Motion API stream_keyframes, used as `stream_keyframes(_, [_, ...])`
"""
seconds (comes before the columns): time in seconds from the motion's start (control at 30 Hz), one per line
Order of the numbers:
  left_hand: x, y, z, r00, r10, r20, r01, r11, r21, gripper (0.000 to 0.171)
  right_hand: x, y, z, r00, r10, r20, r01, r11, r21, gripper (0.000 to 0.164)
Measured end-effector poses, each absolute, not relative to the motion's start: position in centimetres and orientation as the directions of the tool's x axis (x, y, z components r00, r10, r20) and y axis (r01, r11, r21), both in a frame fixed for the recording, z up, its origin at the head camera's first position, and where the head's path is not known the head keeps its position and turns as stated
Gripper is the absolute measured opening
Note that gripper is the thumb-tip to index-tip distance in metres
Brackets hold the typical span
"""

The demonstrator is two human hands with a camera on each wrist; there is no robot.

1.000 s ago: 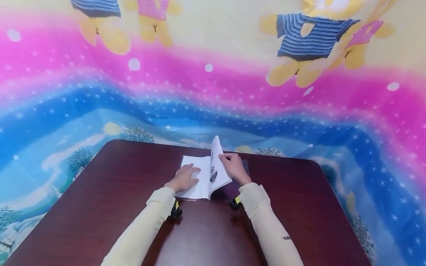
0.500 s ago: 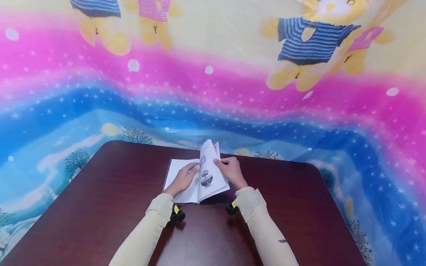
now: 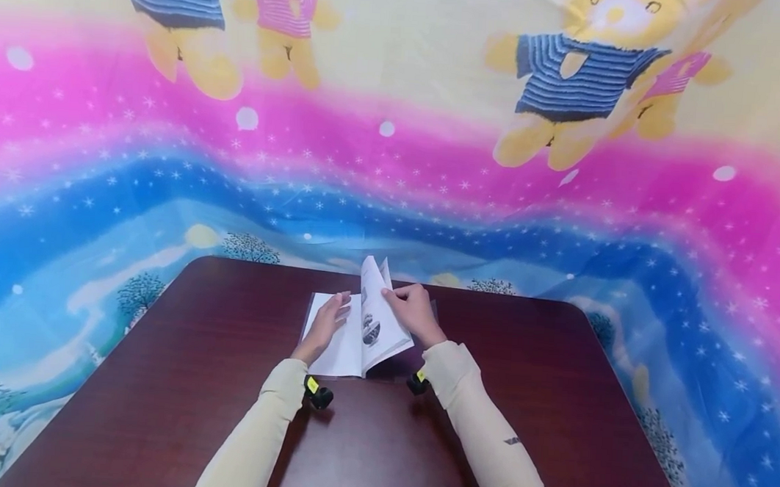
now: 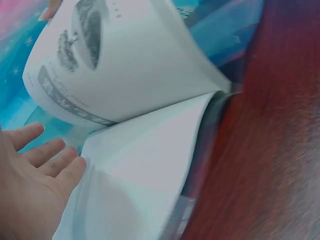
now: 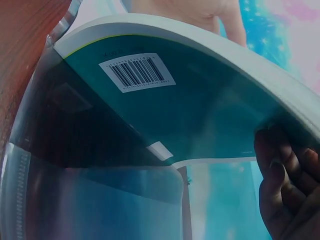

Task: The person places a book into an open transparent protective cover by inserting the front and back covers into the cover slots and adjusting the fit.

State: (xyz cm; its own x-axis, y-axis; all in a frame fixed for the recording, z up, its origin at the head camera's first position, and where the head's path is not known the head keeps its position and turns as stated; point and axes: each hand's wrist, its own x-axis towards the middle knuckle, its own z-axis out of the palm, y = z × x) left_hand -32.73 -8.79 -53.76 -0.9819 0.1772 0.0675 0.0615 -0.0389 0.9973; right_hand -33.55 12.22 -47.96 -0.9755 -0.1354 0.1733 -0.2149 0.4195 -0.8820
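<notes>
- The book (image 3: 391, 324) is on the desk (image 3: 366, 448), toward its far edge and between the two hands. It is spread, with a thick part of its pages lifted.
- Its left side lies low, and the page there looks white and smooth, with a soft shadow on it.
- The lifted part stands tilted up from the middle fold, and its pages bend in a curve.
- The lifted page that faces left is white. It carries a dark grey picture (image 4: 89, 35) with a rounded edge, and also a grey band (image 4: 72, 101) with light characters. The smaller print is too blurred for reading.
- From the right wrist, the back cover (image 5: 200, 120) is seen: it is deep green, with a thin yellow line along one edge.
- On this green there is a white label with a black barcode (image 5: 137, 73).
- A clear plastic jacket (image 5: 117, 200) goes along the book; its flap looks shiny and shows a ridged strip near its edge.
- The right hand (image 3: 415, 311) holds the lifted part, with the thumb on the printed side and the curled fingers at the green side.
- The left hand (image 3: 327, 325) is over the left page, its fingers loosely straight and a little apart, holding nothing. Whether it touches the page, I cannot tell.
</notes>
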Motion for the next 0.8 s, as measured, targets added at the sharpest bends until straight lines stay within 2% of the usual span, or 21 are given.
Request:
stream_keyframes(0.13, [-32.8,-10.0,-53.5,-0.984,0.173,0.044,0.025,-0.110,0.994,0.067,-33.4,11.3,-47.7,-0.976,-0.155,0.155,-0.206,0.409,-0.889,0.032])
stream_keyframes(0.6, [-32.7,-12.6,-53.7,-0.988,0.152,0.024,-0.007,-0.203,0.979,0.074,-33.4,8.2,-48.9,-0.977,-0.185,0.110,-0.175,0.390,-0.904,0.034])
stream_keyframes(0.8, [-32.0,-13.0,-53.7,-0.991,0.132,-0.020,-0.047,-0.201,0.978,0.080,-33.0,8.0,-49.6,-0.976,-0.175,0.134,-0.191,0.372,-0.908,0.034])
